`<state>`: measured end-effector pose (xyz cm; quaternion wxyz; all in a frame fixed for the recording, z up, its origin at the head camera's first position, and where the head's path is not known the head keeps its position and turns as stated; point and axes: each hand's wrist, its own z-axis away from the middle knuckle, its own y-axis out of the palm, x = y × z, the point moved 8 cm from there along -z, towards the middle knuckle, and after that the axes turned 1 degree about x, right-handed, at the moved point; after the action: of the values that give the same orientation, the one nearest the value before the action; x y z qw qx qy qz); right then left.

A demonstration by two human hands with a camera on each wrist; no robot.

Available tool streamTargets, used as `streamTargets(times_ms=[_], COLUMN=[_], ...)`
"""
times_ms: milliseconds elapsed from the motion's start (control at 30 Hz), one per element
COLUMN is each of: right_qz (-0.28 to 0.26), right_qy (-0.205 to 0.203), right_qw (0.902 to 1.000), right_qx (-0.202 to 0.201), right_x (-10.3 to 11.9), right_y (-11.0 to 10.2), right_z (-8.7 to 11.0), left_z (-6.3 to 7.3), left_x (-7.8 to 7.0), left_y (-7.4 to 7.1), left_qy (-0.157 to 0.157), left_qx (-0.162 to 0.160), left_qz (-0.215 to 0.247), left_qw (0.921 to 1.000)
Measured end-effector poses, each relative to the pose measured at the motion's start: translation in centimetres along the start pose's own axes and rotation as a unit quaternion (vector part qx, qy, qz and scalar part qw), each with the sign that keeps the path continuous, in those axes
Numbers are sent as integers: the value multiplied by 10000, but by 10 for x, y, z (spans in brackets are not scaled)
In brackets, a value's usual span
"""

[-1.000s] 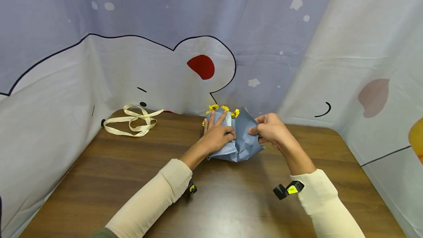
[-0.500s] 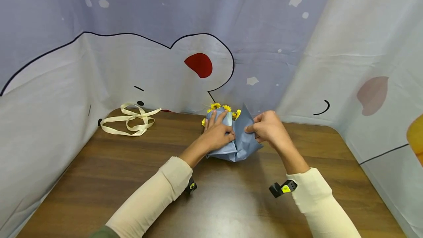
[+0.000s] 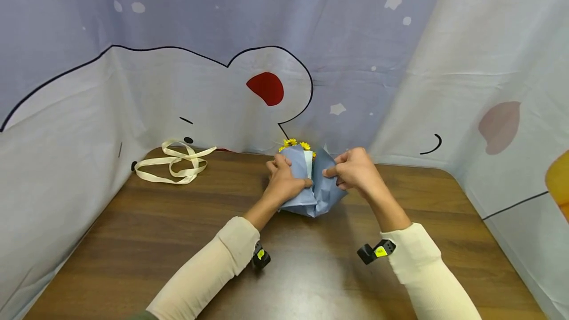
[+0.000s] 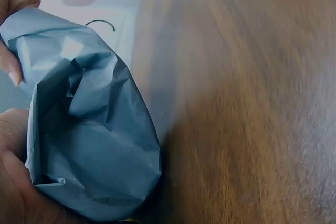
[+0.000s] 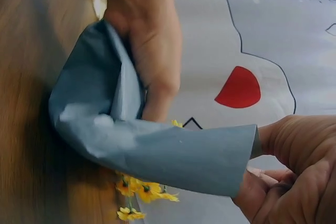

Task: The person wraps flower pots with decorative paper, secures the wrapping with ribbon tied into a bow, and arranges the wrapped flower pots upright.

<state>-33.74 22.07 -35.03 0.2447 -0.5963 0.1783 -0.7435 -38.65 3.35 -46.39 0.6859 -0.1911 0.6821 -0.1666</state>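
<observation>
Blue-grey wrapping paper is folded around a bunch of yellow flowers near the table's back edge. My left hand grips the paper's left side, thumb across its front and fingers curled behind the outer edge. With the right hand I pinch the right flap between thumb and fingers, holding it raised. In the right wrist view the flap stretches toward the right hand, and flower heads hang out below it. The left wrist view looks into the paper's open, creased lower end. The stems are hidden.
A loosely looped cream ribbon lies at the back left of the wooden table. A printed curtain hangs right behind the table and along both sides.
My left hand's fingers, earlier spread flat over the paper, have drawn back and curled at its left edge. The right hand has brought the right flap leftward, covering more of the flowers.
</observation>
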Motion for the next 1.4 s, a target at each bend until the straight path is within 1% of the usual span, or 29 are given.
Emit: streamTargets(times_ms=[67, 167, 233, 300, 400, 467, 500, 567, 633, 667, 700, 733, 800, 867, 900, 933, 967, 1033, 1067, 1133, 1167, 1233, 1300, 1333, 1400], right_qz=[-150, -468, -648, -686, -609, -582, -613, -563, -531, -569, -680, -826, -1257, -1710, -1879, -1984, -2048, -2151, -2199, -2321, -2371, -2436, -2421, -2371, -2261], right_qy=[-32, -53, -43, -41, -48, -77, -86, -88, -93, -75, -50, -32, 4, 61, 57, 69, 87, 166, 205, 285, 322, 392, 510, 590, 714], right_qw=[9998, 9985, 9971, 9968, 9976, 9979, 9978, 9981, 9979, 9972, 9958, 9937, 9867, 9784, 9752, 9735, 9727, 9716, 9712, 9693, 9683, 9664, 9653, 9653, 9646], right_qx=[84, 277, 394, 420, 335, 271, 240, 235, 354, 477, 607, 755, 1029, 1159, 1170, 1137, 1089, 972, 899, 758, 724, 717, 840, 927, 1155], right_x=[3, 7, 6, 5, 0, -3, -4, -5, -6, -7, -9, -10, -14, -21, -24, -28, -32, -41, -45, -53, -57, -65, -72, -76, -79], right_y=[5, 16, 23, 27, 31, 32, 33, 35, 38, 41, 44, 47, 53, 57, 58, 59, 60, 63, 64, 68, 70, 76, 82, 86, 93], right_z=[-2, -6, -8, -10, -9, -7, -6, -4, -2, 0, 0, 1, 1, -2, -4, -7, -10, -17, -20, -27, -30, -33, -33, -34, -32], left_z=[-2, -15, -18, -12, 10, 22, 26, 29, 28, 26, 20, 13, 3, 1, 2, 7, 13, 20, 20, 11, 4, -12, -10, -4, 9], left_x=[5, 18, 22, 17, -4, -17, -20, -24, -23, -21, -16, -9, 0, 2, 2, -2, -8, -14, -14, -4, 3, 21, 20, 14, 0], left_y=[1, 8, 9, 4, -9, -17, -19, -20, -20, -20, -17, -15, -11, -11, -12, -14, -18, -23, -24, -20, -17, -9, -11, -15, -22], left_qy=[-78, 74, 144, 129, -2, -82, -89, -111, -95, -29, 69, 154, 256, 300, 267, 173, 79, -33, -62, -29, -6, 101, 85, 34, 55], left_qx=[56, -5, -72, -36, 146, 206, 234, 273, 282, 305, 255, 204, 129, 104, 106, 168, 217, 297, 320, 267, 240, 85, 59, 82, 90], left_qz=[32, -28, -30, 116, 520, 715, 757, 768, 814, 858, 850, 856, 861, 931, 958, 1020, 1084, 1196, 1209, 1104, 1106, 1134, 1193, 1297, 1421], left_qw=[9999, 10000, 9999, 9998, 9985, 9972, 9968, 9966, 9962, 9958, 9960, 9960, 9959, 9951, 9950, 9945, 9938, 9924, 9921, 9935, 9936, 9935, 9928, 9915, 9898])
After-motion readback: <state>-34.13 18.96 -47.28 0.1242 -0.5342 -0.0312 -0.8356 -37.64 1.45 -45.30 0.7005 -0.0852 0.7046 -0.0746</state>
